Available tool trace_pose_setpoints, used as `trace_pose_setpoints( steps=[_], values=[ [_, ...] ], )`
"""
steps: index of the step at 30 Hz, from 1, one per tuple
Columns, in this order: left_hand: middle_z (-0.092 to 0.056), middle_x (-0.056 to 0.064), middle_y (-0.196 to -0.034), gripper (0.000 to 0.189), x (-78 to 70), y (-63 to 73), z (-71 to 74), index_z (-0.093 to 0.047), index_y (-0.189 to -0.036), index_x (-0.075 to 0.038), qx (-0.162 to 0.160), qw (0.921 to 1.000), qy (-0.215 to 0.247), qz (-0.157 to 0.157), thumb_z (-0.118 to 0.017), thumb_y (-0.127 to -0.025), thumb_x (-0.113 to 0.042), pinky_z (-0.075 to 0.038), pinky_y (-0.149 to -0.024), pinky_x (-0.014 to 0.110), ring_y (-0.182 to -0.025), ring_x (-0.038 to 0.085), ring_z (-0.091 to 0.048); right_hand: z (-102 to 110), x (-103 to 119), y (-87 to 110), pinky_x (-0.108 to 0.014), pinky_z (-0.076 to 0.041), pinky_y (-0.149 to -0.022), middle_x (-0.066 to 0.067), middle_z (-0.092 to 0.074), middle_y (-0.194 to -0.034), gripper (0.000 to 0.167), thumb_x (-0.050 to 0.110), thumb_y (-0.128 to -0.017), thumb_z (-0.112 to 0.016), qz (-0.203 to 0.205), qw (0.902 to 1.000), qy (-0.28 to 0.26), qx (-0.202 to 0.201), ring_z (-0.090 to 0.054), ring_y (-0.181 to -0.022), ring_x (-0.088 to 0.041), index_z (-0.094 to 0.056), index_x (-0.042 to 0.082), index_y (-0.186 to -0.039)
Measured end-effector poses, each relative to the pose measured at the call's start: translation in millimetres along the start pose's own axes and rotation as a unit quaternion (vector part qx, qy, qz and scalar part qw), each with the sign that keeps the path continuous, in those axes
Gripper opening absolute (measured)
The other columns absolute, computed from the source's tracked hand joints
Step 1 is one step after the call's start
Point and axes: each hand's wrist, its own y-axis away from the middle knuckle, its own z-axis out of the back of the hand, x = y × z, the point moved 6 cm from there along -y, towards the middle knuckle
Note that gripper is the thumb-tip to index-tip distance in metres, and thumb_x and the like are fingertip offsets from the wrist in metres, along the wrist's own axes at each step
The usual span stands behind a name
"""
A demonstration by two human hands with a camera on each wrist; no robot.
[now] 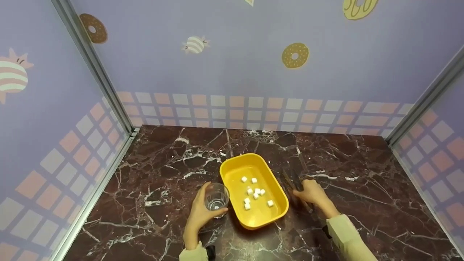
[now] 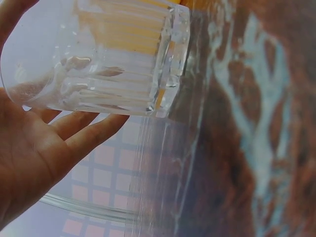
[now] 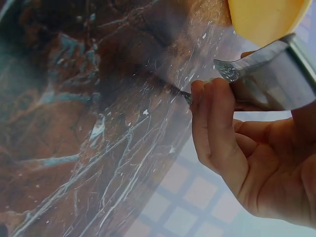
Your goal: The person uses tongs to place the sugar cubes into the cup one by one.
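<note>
My left hand (image 1: 198,214) holds a clear drinking glass (image 1: 216,203), thumb on the near side and fingers round the far side. The glass is upright beside the left wall of a yellow tray (image 1: 235,159); nothing shows inside it. In the left wrist view its thick faceted base (image 2: 173,64) is close to the tabletop. Several small white cubes (image 1: 256,196) lie scattered on the tray's floor. To the right of the tray, my right hand (image 1: 314,193) grips shiny metal tongs (image 3: 271,81) with curled fingers, low over the table.
The tabletop (image 1: 152,217) is dark red-brown marble with white veins. A lilac back wall (image 1: 239,76) with sweets and a checked band closes off the far side. Side panels (image 1: 69,145) in metal frames stand left and right.
</note>
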Motion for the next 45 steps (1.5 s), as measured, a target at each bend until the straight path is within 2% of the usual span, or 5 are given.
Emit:
trace_pose_setpoints(
  steps=[9, 16, 27, 36, 45],
  values=[
    [-0.041, 0.021, -0.131, 0.095, 2.0, 0.0, 1.6, -0.032, -0.134, -0.009, 0.010, 0.9997, 0.001, 0.021, -0.083, -0.057, -0.031, -0.038, -0.095, 0.055, -0.115, 0.040, -0.045, 7.0, -2.8, 10.5, -0.024, -0.033, -0.042, -0.003, -0.044, -0.058, 0.027, 0.024, -0.074, -0.062, -0.015, 0.9998, -0.013, -0.009, -0.042, -0.047, -0.015, -0.052, 0.001, -0.066],
    [-0.042, 0.021, -0.129, 0.095, 1.6, -0.2, 1.3, -0.032, -0.134, -0.009, 0.009, 0.9998, -0.003, 0.018, -0.083, -0.057, -0.030, -0.038, -0.095, 0.055, -0.114, 0.040, -0.045, 12.9, 0.0, 21.2, -0.022, -0.039, -0.033, -0.006, -0.056, -0.048, 0.022, 0.019, -0.077, -0.060, -0.016, 0.9985, -0.051, -0.011, -0.048, -0.034, -0.009, -0.054, 0.000, -0.068],
    [-0.044, 0.020, -0.128, 0.095, 0.8, -0.8, 0.5, -0.033, -0.133, -0.008, 0.005, 0.9998, -0.003, 0.017, -0.083, -0.056, -0.031, -0.037, -0.097, 0.054, -0.114, 0.039, -0.046, 28.5, 7.1, 35.2, -0.020, -0.038, -0.032, -0.011, -0.059, -0.050, 0.024, 0.020, -0.084, -0.054, -0.009, 0.9942, -0.105, -0.021, -0.046, -0.034, -0.008, -0.058, 0.004, -0.067],
    [-0.042, 0.021, -0.130, 0.095, 0.9, -0.5, -0.3, -0.032, -0.134, -0.008, 0.008, 0.9997, -0.004, 0.024, -0.083, -0.056, -0.029, -0.038, -0.095, 0.055, -0.114, 0.040, -0.045, 46.0, 21.4, 47.4, -0.021, -0.040, -0.035, -0.004, -0.056, -0.051, 0.030, 0.028, -0.086, -0.058, 0.003, 0.9874, -0.152, -0.044, -0.052, -0.039, -0.013, -0.060, -0.001, -0.085],
    [-0.040, 0.022, -0.131, 0.096, 1.6, -0.2, -0.6, -0.032, -0.134, -0.009, 0.010, 0.9995, 0.002, 0.029, -0.083, -0.056, -0.031, -0.040, -0.093, 0.054, -0.113, 0.040, -0.045, 58.6, 37.9, 55.6, -0.021, -0.041, -0.037, -0.005, -0.058, -0.059, 0.045, 0.037, -0.083, -0.060, 0.021, 0.9855, -0.152, -0.071, -0.052, -0.042, -0.013, -0.059, -0.003, -0.103]
  ],
)
